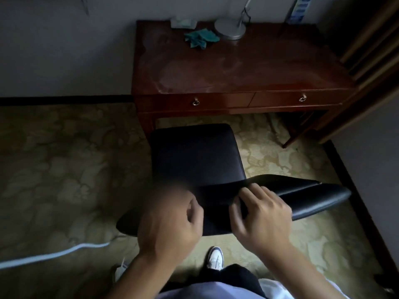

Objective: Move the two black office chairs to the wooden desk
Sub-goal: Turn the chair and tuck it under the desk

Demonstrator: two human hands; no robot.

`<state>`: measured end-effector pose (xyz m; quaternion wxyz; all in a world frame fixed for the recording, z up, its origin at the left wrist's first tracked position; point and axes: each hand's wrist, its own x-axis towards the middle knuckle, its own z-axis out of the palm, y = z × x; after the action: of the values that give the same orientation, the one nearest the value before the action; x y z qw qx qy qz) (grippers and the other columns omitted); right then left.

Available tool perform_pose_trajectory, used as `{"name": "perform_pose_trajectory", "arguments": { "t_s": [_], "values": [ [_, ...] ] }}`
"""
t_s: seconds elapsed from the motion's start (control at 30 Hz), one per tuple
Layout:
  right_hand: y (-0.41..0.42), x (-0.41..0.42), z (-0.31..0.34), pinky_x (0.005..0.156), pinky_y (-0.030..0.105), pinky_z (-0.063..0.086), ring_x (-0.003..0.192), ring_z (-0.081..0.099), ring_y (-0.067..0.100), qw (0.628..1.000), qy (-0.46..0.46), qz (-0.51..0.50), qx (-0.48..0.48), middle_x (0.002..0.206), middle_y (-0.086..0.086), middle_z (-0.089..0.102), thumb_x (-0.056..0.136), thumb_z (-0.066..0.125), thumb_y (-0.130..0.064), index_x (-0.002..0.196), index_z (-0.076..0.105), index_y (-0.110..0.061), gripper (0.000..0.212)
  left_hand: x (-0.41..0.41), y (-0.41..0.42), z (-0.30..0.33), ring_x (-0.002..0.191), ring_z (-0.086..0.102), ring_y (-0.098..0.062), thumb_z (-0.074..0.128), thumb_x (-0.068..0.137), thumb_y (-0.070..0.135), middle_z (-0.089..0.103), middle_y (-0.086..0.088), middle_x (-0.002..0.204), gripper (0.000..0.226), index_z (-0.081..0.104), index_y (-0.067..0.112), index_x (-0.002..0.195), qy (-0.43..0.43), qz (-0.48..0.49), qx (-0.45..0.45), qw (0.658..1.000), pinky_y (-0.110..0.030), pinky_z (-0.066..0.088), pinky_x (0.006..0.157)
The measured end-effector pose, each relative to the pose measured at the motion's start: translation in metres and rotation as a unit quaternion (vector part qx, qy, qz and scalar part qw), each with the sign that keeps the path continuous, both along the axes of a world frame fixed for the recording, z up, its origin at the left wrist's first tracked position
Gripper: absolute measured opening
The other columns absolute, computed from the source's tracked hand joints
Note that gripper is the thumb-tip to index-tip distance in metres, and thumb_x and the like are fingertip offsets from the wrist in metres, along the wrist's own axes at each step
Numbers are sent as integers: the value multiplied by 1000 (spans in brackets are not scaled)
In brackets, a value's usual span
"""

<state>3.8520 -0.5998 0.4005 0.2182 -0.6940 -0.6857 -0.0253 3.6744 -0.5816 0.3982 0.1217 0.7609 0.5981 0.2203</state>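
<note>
One black office chair (194, 156) stands on the carpet just in front of the wooden desk (237, 67), its seat facing the desk's left half. Both hands sit on the top edge of its backrest. My left hand (170, 221) is blurred and curled over the backrest's left part. My right hand (261, 214) grips the backrest's middle, fingers folded over the edge. A second chair is not in view.
On the desk lie a teal cloth (199, 38), a lamp base (230, 29) and a tissue box (183, 22). Wooden slats (371, 61) flank the desk's right side. A pale cable (54, 253) crosses the carpet at the left. My shoe (214, 257) is below the chair.
</note>
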Motion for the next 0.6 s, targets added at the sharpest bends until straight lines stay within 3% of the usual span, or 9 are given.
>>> {"name": "perform_pose_trajectory", "arguments": {
  "t_s": [0.17,0.4,0.6],
  "values": [
    [17,19,3,53,30,28,56,49,23,999,-3,47,-18,61,-2,50,83,52,-29,61,50,-19,25,29,11,9,62,57,-18,50,77,31,56,8,63,16,59,23,66,3,85,-26,996,-28,36,49],
    [41,21,-3,48,34,33,50,40,23,988,2,138,65,55,0,44,84,49,-26,56,46,-18,29,30,36,11,58,58,-18,51,77,32,58,8,65,14,58,23,68,-8,128,-7,992,-30,39,45],
    [81,14,-5,46,34,30,47,39,23,985,-2,150,86,51,0,42,82,51,-25,54,44,-18,30,22,90,8,66,61,-11,50,74,44,62,18,72,17,60,30,75,37,149,-107,982,-28,42,50]
  ]
}}
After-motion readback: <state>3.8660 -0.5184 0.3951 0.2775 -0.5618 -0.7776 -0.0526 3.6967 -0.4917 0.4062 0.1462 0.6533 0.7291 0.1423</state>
